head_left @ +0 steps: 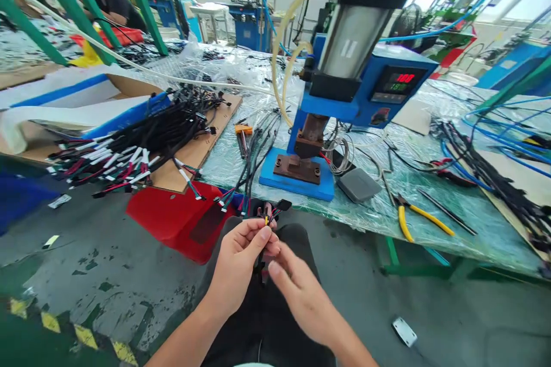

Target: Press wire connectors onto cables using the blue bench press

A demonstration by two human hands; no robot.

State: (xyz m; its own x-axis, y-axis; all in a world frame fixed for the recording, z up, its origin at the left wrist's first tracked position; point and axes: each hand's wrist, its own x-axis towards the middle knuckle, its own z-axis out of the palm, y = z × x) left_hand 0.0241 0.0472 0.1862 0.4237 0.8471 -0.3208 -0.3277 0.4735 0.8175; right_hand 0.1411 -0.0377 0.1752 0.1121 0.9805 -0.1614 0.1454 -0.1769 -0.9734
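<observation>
My left hand (236,261) is closed, its thumb and fingers pinching a wire harness (267,219) above my lap. Thin coloured wires, a yellow piece and a black connector (283,205) stick out past the fingertips. The harness's dark cable hangs down between my hands. Close beside it is my right hand (303,292), thumb and fingers apart and nothing visible between them. Its fingertips come near the left fingers; whether they touch the cable is hard to see.
A blue press (297,178) stands at the table edge ahead. Bundled harnesses (155,126) lie on cardboard to the left. Yellow-handled pliers (424,218) and a grey pedal-like box (359,184) are on the right. Below the table is a red bin (166,221). A person (116,6) sits far left.
</observation>
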